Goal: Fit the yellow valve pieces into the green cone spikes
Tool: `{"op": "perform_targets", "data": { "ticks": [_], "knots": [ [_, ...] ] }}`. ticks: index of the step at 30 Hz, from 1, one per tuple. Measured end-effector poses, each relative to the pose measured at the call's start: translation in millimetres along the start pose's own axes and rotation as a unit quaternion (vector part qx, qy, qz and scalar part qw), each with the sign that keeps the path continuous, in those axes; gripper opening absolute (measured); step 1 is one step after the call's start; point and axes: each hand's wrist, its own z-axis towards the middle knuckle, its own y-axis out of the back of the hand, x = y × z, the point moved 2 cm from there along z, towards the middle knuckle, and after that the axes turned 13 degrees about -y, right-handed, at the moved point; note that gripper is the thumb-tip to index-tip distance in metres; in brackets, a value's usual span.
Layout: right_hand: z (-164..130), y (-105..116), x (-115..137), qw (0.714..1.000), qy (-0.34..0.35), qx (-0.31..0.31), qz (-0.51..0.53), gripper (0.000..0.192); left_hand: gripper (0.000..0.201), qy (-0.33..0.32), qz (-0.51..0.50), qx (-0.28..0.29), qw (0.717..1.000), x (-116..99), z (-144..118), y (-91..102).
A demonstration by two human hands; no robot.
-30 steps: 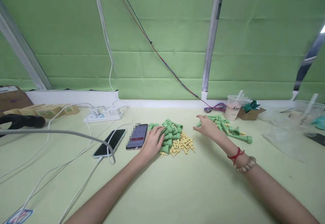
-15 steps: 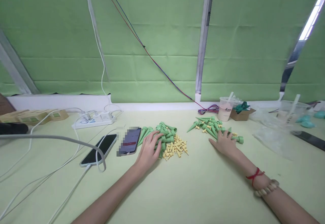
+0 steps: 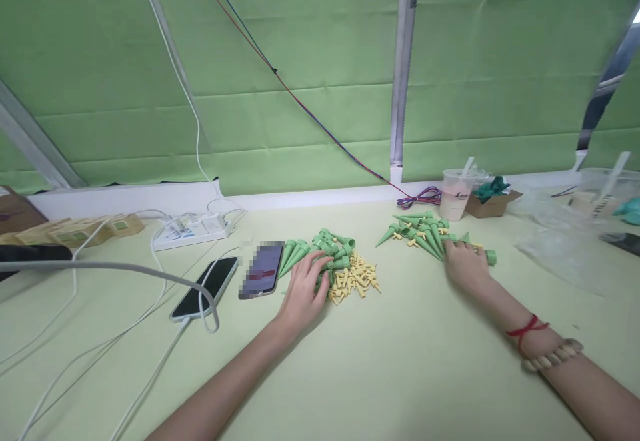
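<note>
Both hands flat: L hand (image 3: pixel 306 287) on green cones (image 3: pixel 320 254); R hand (image 3: pixel 463 264) likewise

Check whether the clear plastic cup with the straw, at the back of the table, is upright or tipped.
Upright. The clear plastic cup stands on its base on the pale green table, its white straw slanting up from the top.

On the worktop (image 3: pixel 380 374), two phones (image 3: pixel 235 277) lie left of a heap of cones (image 3: pixel 320 254) with small pegs (image 3: pixel 356 279) at its right, a second cone pile (image 3: pixel 425 237) farther right, a cup (image 3: pixel 455 195) behind it
</note>
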Motion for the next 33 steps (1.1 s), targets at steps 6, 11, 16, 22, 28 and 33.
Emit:
{"op": "perform_targets", "data": {
  "ticks": [6, 11, 16, 22, 28, 33],
  "knots": [
    [4, 4, -3, 1.0, 0.011, -0.001, 0.0, 0.04, 0.027, 0.008, 0.003, -0.009, 1.0, 4, 1, 0.4],
    [9, 2, -7, 0.999, 0.023, 0.009, 0.03, 0.041, 0.026, 0.011, 0.001, 0.003, 1.0, 3, 0, -1.7],
    [9, -1, -4, 0.995, 0.044, -0.035, 0.085, 0.039, 0.026, 0.006, 0.004, 0.003, 1.0, 2, 1, -1.2],
    [-2, 17, 10, 0.943, 0.105, -0.218, 0.228, 0.031, 0.026, 0.005, 0.006, 0.004, 1.0, 4, 0, -1.3],
    [-19, 31, 23, 0.82, 0.166, -0.227, 0.498, 0.026, 0.026, 0.006, 0.007, 0.005, 1.0, 4, 0, -2.3],
    [-23, 29, 28, 0.791, 0.139, -0.124, 0.583, 0.022, 0.026, 0.007, 0.009, 0.004, 1.0, 5, 1, -1.9]
  ]
}}
